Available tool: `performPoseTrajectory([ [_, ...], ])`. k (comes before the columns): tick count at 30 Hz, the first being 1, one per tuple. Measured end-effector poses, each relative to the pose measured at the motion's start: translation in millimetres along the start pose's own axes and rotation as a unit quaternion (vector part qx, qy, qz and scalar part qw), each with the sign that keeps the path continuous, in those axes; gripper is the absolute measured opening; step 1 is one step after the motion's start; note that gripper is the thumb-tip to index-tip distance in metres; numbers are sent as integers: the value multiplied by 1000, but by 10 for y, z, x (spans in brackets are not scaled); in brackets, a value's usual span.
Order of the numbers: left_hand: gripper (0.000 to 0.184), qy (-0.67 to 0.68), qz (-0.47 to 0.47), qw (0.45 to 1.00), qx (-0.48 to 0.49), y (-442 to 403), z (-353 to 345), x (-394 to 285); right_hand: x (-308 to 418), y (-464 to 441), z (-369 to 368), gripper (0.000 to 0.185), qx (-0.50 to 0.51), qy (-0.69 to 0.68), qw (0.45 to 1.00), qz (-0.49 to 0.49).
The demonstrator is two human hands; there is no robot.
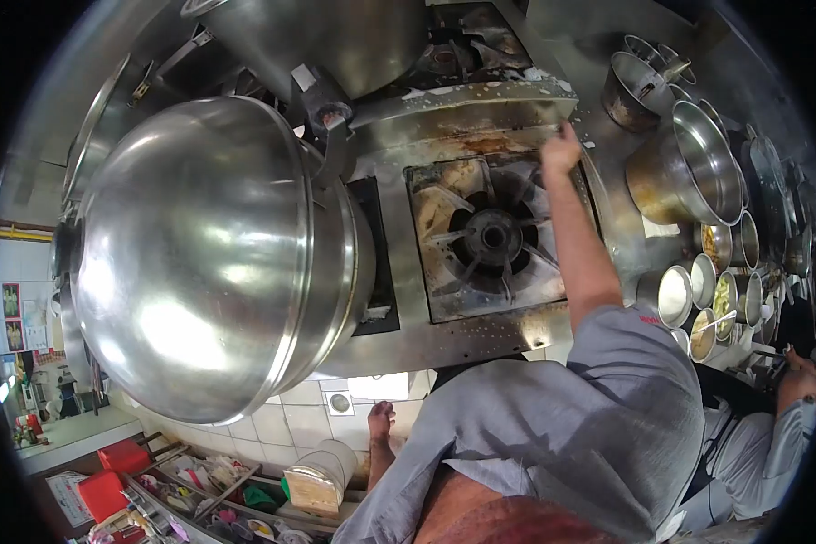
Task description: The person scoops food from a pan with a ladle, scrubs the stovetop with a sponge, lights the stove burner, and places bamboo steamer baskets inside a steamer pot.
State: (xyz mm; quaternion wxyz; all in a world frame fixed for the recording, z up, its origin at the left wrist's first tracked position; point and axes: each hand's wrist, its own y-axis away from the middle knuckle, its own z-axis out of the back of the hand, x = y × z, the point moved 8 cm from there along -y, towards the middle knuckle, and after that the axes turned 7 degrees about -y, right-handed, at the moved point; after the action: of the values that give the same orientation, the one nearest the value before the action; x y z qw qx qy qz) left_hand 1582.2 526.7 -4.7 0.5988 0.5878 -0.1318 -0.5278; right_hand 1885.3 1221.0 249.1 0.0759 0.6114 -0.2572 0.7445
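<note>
My right hand (562,150) reaches past the right side of a square gas burner (494,236), near the raised back ledge (480,113) of the stove. Its fingers are closed, and whatever they may hold is too small to make out. White foam spots dot the ledge and the steel around it. Low at my side, over the tiled floor, hangs my left hand (381,422) with curled fingers and nothing visible in them. The burner's grate is stained and carries no pot.
A huge domed steel vessel (190,263) fills the left, with a large pot (317,36) behind it. Several metal pots (680,172) and food containers (675,295) line the right. A co-worker's hand (798,381) shows at far right. A white bucket (331,462) stands below.
</note>
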Motion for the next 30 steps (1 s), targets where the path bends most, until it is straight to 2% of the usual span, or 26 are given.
performPoseTrajectory([
  [1, 30, -7, -3, 1000, 5, -30, 38, 34, -341, -218, 129, 33, -133, -8, 990, -50],
  [2, 31, -15, -5, 1000, 8, -55, 98, 81, -346, -216, 25, 33, -133, -8, 990, -53],
  [4, 31, -5, -3, 1000, -9, -35, 188, 54, -301, -121, -490, 49, -77, -170, 965, -185],
  [5, 32, 2, 2, 1000, -24, -34, 214, 50, 254, 347, -627, 50, -147, -166, 939, -264],
  [6, 32, -1, -1, 1000, -21, -59, 194, 28, 199, 434, -947, 73, -92, -43, 983, -155],
  [7, 33, -9, 8, 1000, -16, -61, 205, 56, 31, 731, -1385, 87, -55, 9, 975, -213],
  [8, 33, -18, 16, 1000, -11, -57, 236, 69, -71, 988, -1776, 94, 51, -78, 973, -212],
  [10, 34, -44, 9, 999, -13, 27, 269, -13, 295, 1062, -1561, 92, 52, -139, 968, -203],
  [12, 32, 0, -10, 999, -33, 96, 381, -1, -68, 488, -1171, 88, -71, -56, 982, -163],
  [13, 32, 0, -9, 999, -39, 146, 473, 19, 125, 428, -905, 85, -57, -229, 943, -237],
  [15, 28, 59, -11, 996, -63, 173, 536, 56, 364, 422, -934, 82, -34, -396, 869, -296],
  [17, 26, 84, -2, 994, -65, 280, 482, 198, 146, 497, -1096, 90, -26, -216, 966, -139],
  [18, 25, 52, -10, 998, -35, 238, 382, 166, 328, 845, -1308, 93, -4, -211, 958, -193],
  [20, 23, -23, -21, 999, 16, 218, 347, 155, 140, 1005, -1554, 97, 75, -167, 959, -217],
  [21, 24, -139, -75, 987, 13, 198, 377, 51, 102, 849, -1419, 93, 24, -63, 971, -230],
  [22, 24, -143, -72, 987, 9, 191, 403, 70, 145, 567, -1141, 84, -43, -60, 982, -176],
  [23, 27, -61, -63, 996, -30, 71, 488, 142, 259, 338, -891, 74, -84, -196, 969, -128],
  [24, 29, 25, -59, 996, -70, -25, 566, 169, 379, 286, -882, 74, -80, -202, 967, -129],
  [25, 34, 75, -23, 996, -46, 105, 509, 83, 404, 250, -934, 72, -63, -273, 942, -185],
  [26, 35, 67, -23, 996, -58, 197, 470, -23, 436, 393, -1094, 75, -39, -195, 968, -152],
  [28, 34, 14, -4, 1000, 2, 34, 386, 64, 505, 684, -1416, 85, -11, -31, 997, -77],
  [29, 34, 12, -9, 1000, 3, -74, 363, 88, 478, 978, -1778, 90, 61, -16, 998, -4],
  [30, 35, -115, -97, 988, 32, -86, 321, -48, 659, 1103, -1753, 94, 159, 3, 981, -107],
])
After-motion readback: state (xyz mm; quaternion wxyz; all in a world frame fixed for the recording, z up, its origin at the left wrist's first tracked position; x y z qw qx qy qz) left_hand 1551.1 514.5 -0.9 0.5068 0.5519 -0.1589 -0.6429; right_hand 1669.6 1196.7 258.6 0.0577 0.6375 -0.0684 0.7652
